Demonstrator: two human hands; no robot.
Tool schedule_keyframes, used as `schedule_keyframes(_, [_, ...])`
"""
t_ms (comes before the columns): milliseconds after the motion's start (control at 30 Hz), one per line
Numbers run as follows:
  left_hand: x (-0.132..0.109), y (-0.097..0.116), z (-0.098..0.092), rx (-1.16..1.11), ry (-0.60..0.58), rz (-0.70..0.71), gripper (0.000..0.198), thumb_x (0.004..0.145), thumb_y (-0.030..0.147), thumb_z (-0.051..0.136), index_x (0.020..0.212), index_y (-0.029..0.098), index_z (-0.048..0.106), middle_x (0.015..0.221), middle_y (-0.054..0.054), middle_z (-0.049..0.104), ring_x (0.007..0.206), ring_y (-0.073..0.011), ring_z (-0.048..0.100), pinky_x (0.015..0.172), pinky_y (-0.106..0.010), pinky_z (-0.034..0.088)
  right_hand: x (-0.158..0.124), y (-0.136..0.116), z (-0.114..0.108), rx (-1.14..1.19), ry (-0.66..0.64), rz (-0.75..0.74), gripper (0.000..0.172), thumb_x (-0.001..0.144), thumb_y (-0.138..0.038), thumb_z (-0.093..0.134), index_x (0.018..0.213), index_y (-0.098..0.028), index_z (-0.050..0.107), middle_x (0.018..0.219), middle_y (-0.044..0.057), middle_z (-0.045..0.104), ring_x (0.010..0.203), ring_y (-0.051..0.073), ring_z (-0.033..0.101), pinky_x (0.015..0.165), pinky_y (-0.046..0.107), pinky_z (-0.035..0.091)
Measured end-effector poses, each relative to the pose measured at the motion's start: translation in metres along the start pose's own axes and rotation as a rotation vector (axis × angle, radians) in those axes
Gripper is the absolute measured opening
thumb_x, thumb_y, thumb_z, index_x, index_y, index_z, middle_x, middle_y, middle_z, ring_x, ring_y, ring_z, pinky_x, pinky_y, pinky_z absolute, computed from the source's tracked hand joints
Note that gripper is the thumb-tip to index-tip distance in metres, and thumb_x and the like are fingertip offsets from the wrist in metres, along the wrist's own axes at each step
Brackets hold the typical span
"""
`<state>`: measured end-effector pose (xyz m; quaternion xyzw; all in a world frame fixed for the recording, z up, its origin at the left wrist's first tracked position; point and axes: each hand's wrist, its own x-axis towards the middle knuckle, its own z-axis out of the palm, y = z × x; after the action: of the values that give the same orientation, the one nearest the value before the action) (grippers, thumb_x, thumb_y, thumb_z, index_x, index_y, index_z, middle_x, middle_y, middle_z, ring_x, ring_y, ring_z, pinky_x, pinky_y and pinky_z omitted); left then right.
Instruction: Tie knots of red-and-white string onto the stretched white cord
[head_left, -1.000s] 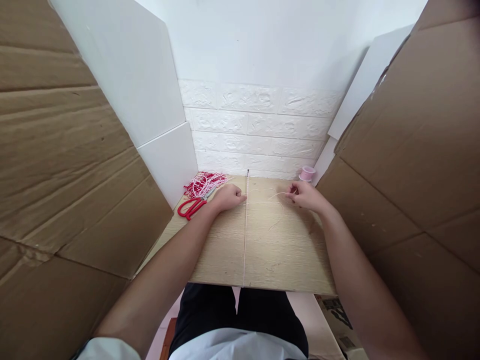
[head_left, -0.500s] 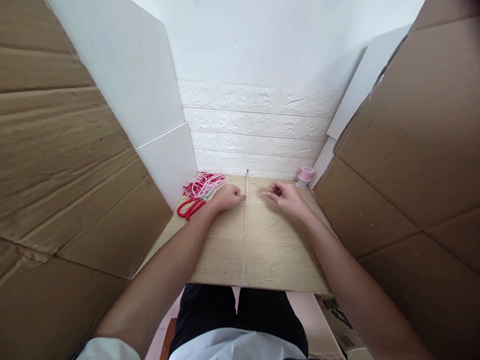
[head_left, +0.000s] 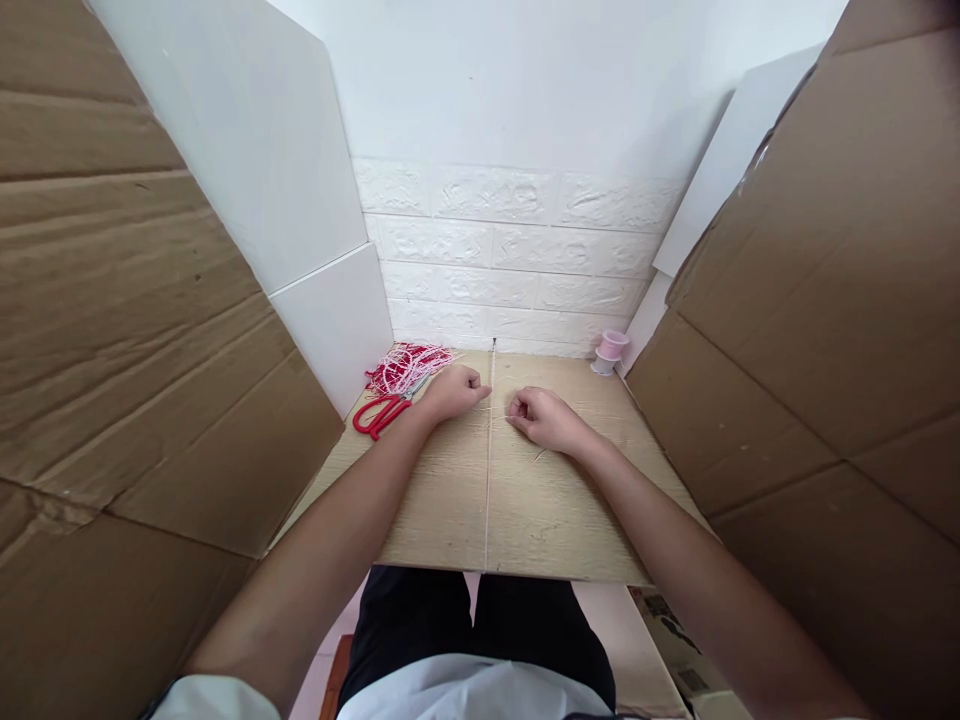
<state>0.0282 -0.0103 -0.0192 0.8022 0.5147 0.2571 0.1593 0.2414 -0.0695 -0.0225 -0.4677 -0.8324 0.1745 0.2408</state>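
Note:
A pale cord (head_left: 488, 490) runs straight down the middle of the wooden board, from a small dark fixing (head_left: 494, 341) at the back to the front edge. My left hand (head_left: 454, 392) is closed just left of the cord, its fingertips pinched at thin thread beside it. On the other side, my right hand (head_left: 546, 420) pinches a fine pale thread (head_left: 501, 416) that reaches toward the cord. A short thread end (head_left: 540, 455) shows below the right hand. Exactly how the thread meets the cord is too fine to make out.
Red-handled scissors (head_left: 394, 403) lie left of my left hand, against a heap of red and pink-white cords (head_left: 405, 370). A pink spool (head_left: 613, 346) stands at the back right with a whitish spool (head_left: 602, 366). Cardboard walls (head_left: 150, 330) flank both sides; a white brick-patterned wall (head_left: 495, 240) closes the back.
My right hand has moved left and toward me, closer to the cord, still pinching the thread. My left hand has stayed almost in place.

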Motion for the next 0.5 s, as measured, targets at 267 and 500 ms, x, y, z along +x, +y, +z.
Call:
schedule_keyframes(267, [0.0, 0.002, -0.003, 0.012, 0.009, 0.002, 0.027, 0.076, 0.042, 0.059, 0.065, 0.018, 0.064, 0.068, -0.003, 0.065, 0.063, -0.0153, 0.052, 0.059, -0.027, 0.034, -0.004, 0.008, -0.018, -0.037, -0.094, 0.148, 0.005, 0.075, -0.014, 0.06, 0.074, -0.018, 0.063, 0.073, 0.001, 0.066, 0.064, 0.012, 0.053, 0.057, 0.023, 0.033])
schedule_keyframes(500, [0.0, 0.003, -0.003, 0.022, -0.004, -0.009, 0.026, 0.075, 0.041, 0.06, 0.066, 0.018, 0.066, 0.068, -0.003, 0.067, 0.063, -0.016, 0.053, 0.058, -0.027, 0.033, -0.006, 0.016, -0.029, -0.021, -0.171, 0.194, 0.008, 0.074, -0.017, 0.061, 0.066, -0.017, 0.062, 0.066, 0.0, 0.065, 0.059, 0.012, 0.052, 0.055, 0.022, 0.034])
